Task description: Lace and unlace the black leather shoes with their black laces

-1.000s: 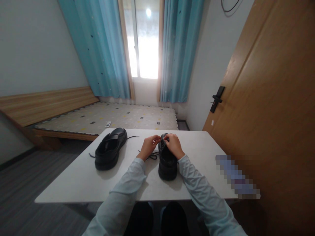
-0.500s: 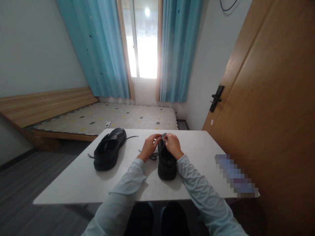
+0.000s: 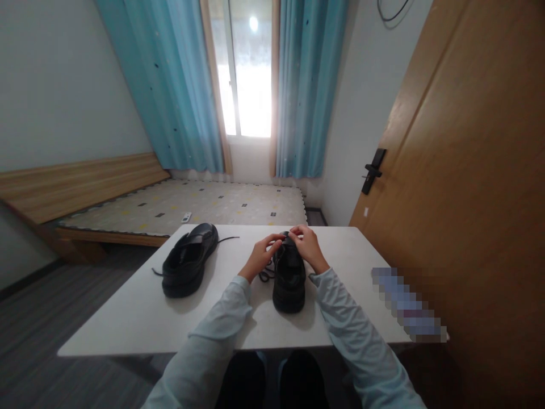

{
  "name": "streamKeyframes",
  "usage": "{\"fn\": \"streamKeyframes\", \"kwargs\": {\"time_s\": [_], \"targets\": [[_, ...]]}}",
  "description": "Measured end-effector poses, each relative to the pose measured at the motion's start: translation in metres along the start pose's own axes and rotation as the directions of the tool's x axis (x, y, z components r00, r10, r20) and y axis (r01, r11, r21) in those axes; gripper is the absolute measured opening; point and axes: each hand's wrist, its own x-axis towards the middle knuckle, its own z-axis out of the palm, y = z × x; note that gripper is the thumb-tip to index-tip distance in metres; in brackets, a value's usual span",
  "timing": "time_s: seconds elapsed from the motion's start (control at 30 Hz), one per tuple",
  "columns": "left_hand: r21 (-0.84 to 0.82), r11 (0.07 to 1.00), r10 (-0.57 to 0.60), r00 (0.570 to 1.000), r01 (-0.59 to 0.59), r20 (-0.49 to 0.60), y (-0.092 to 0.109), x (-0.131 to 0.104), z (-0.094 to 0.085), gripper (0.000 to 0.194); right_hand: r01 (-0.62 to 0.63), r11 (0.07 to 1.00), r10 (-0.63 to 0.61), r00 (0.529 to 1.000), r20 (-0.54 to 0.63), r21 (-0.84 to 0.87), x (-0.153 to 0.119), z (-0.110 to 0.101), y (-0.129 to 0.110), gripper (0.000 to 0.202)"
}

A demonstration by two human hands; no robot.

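A black shoe [image 3: 289, 292] stands on the white table [image 3: 238, 318], its heel towards me and its opening facing up. At its front part, my left hand [image 3: 263, 254] reaches in from the left with thumb and fingertips pinched together. My right hand [image 3: 307, 245] comes from the right, fingers closed over the same part. What the fingertips hold is too small and partly covered to make out. Beside the shoe, under my left wrist, lies a looped black shoelace [image 3: 266, 276]. To the left sits a second black shoe [image 3: 187, 267], with lace ends sticking out at both sides.
Near the table's right edge lies a blurred bluish flat item [image 3: 406, 307]. Beyond the table is a low bed [image 3: 221, 199] with a white remote [image 3: 186, 217] on it. A wooden door [image 3: 460, 170] stands close on the right. Blue curtains [image 3: 179, 85] frame the window.
My right hand has lifted slightly and moved right, uncovering more of the shoe's tongue and opening. My left hand has shifted slightly right over the front. Both shoes stay in place.
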Motion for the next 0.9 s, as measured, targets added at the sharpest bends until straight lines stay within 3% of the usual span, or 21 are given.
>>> {"fn": "streamKeyframes", "kwargs": {"time_s": [0.13, 0.3, 0.43, 0.53, 0.6, 0.73, 0.9], "targets": [[-0.029, 0.999, 0.038, 0.998, -0.039, -0.052, -0.003, 0.001, 0.005, 0.028, 0.104, 0.992, -0.106, 0.994, 0.029, 0.072, 0.000, -0.011, -0.003, 0.006], [0.045, 0.997, 0.063, 0.986, -0.056, -0.154, -0.009, 0.003, 0.009, 0.021, 0.098, 0.985, -0.116, 0.985, 0.130, 0.140, -0.002, -0.013, -0.004, 0.013], [0.037, 0.998, 0.066, 0.980, -0.060, -0.190, -0.005, 0.003, 0.009, 0.022, 0.052, 0.996, -0.047, 0.996, 0.073, -0.075, -0.001, -0.013, 0.004, 0.022], [0.010, 0.999, 0.048, 0.978, -0.047, -0.205, -0.003, 0.004, 0.007, 0.023, -0.036, 0.967, 0.058, 0.995, 0.081, -0.251, -0.001, -0.018, 0.011, 0.024], [-0.029, 0.998, 0.044, 0.977, -0.051, -0.210, -0.001, 0.005, 0.006, 0.023, -0.128, 0.954, 0.167, 0.978, 0.124, -0.271, 0.000, -0.023, 0.014, 0.021], [-0.078, 0.994, 0.060, 0.974, -0.079, -0.218, 0.005, 0.006, 0.006, 0.020, -0.355, 0.928, 0.373, 0.892, 0.255, -0.114, 0.002, -0.031, 0.015, 0.014], [0.154, 0.985, 0.110, 0.975, -0.080, -0.195, 0.017, 0.009, 0.008, 0.017, -0.463, 0.886, 0.433, 0.848, 0.304, 0.030, 0.004, -0.037, 0.017, 0.008]]}}
